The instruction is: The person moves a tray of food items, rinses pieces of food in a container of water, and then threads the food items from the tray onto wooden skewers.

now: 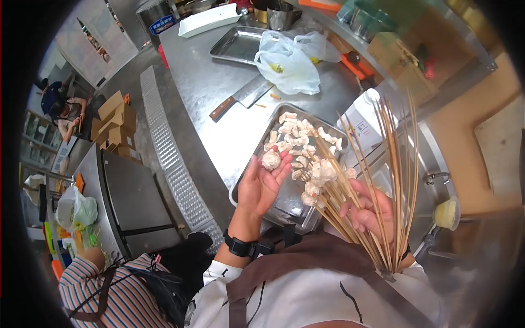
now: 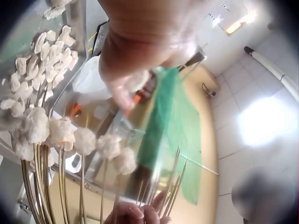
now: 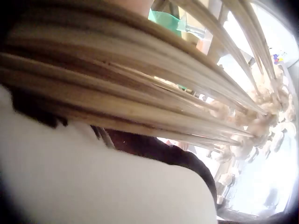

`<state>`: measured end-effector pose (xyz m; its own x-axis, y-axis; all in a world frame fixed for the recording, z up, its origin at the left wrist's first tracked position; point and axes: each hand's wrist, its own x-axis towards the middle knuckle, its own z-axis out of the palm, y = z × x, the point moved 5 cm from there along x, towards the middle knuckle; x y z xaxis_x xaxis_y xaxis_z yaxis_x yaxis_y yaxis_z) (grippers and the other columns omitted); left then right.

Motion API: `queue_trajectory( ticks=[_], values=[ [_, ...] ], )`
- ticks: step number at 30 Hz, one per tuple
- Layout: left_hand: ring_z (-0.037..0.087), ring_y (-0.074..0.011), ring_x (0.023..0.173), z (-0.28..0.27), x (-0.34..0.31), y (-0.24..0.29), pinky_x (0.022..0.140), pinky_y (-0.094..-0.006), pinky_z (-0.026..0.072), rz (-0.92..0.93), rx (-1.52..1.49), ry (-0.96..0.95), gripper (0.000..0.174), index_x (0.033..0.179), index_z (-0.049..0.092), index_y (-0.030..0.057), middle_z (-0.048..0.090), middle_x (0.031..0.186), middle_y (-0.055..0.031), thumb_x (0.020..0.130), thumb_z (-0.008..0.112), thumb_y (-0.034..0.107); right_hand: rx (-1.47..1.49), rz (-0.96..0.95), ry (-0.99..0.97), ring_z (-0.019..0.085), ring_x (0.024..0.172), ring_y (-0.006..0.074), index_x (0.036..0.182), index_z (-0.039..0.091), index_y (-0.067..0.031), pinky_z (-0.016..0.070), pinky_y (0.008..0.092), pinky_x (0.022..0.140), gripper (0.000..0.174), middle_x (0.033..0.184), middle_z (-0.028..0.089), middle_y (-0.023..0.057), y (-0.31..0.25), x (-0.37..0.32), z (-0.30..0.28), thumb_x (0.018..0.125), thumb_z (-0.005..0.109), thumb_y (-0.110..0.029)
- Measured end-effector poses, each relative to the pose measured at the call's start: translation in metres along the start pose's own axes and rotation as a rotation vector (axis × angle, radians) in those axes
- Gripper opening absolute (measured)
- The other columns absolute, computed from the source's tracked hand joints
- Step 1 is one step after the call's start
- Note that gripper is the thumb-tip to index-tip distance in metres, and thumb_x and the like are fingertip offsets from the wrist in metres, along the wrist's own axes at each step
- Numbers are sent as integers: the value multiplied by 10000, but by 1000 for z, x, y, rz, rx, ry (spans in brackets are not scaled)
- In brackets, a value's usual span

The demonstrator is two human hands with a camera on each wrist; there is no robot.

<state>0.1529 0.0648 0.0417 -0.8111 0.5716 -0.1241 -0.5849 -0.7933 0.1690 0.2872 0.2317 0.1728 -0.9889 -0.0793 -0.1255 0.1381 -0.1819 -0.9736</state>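
My left hand (image 1: 263, 183), palm up, has a pale round ball (image 1: 271, 160) resting on its curved fingers above the metal tray (image 1: 284, 210). My right hand (image 1: 372, 213) grips a bundle of thin wooden skewers (image 1: 350, 218); several carry pale balls (image 1: 322, 170) at their ends, others stand bare. Small pale pieces (image 1: 295, 131) lie spread in the tray's far part. In the left wrist view, balls on skewers (image 2: 61, 133) stand in a row, and the fingers of my right hand (image 2: 135, 213) show at the bottom. Skewers (image 3: 140, 98) fill much of the right wrist view.
A cleaver (image 1: 240, 99) lies on the steel table (image 1: 191, 71) beyond the tray. Past it are a plastic bag (image 1: 290, 65), an empty metal tray (image 1: 229, 44) and a white tray (image 1: 208, 21). A white container (image 1: 363, 123) stands right. Another person in a striped shirt (image 1: 117, 290) is at left.
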Motion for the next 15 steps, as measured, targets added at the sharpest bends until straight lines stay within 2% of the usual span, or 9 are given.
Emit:
queue_trajectory(
  ticks=[3, 7, 8, 11, 12, 15],
  values=[
    [415, -331, 1227, 12, -3, 3, 1047, -400, 364, 41, 16, -2, 379, 1261, 324, -79, 419, 1264, -264, 973, 334, 167, -14, 33, -49, 454, 699, 51, 1385, 326, -50, 371, 181, 638, 507, 936, 550, 55, -5, 2, 10, 909, 493, -105],
    [407, -337, 1231, 46, -15, 14, 1087, -393, 318, 101, 84, -62, 347, 1239, 332, -95, 419, 1264, -263, 944, 380, 80, 33, 70, -111, 443, 687, 50, 1382, 331, -42, 361, 171, 624, 485, 878, 546, 15, 11, 4, 21, 921, 477, -86],
    [438, -317, 1206, 48, -16, 16, 1063, -395, 345, 83, 107, -45, 336, 1224, 363, -74, 438, 1259, -237, 938, 404, 97, 84, 60, -124, 437, 679, 46, 1383, 329, -42, 363, 169, 622, 474, 837, 534, -3, 15, 6, 25, 930, 465, -80],
    [473, -286, 1150, 55, -15, 18, 993, -399, 392, 91, 122, -65, 380, 1272, 336, -42, 446, 1257, -204, 938, 416, 120, 70, 115, -140, 433, 678, 40, 1387, 323, -45, 371, 173, 629, 471, 826, 527, -5, 37, 11, 23, 936, 456, -81],
    [495, -252, 1092, 55, -14, 18, 961, -400, 401, 98, 142, -52, 354, 1256, 367, -6, 457, 1248, -177, 937, 423, 136, 34, 129, -138, 432, 681, 38, 1392, 311, -42, 379, 179, 646, 476, 801, 508, -11, 40, 12, 23, 939, 453, -85],
    [526, -235, 1040, 58, -9, 19, 941, -369, 421, 122, 150, -36, 353, 1225, 397, -18, 475, 1226, -188, 924, 457, 158, 101, 124, -173, 436, 683, 40, 1397, 300, -43, 384, 185, 658, 478, 781, 492, -17, 53, 15, 22, 942, 443, -84]
  ],
)
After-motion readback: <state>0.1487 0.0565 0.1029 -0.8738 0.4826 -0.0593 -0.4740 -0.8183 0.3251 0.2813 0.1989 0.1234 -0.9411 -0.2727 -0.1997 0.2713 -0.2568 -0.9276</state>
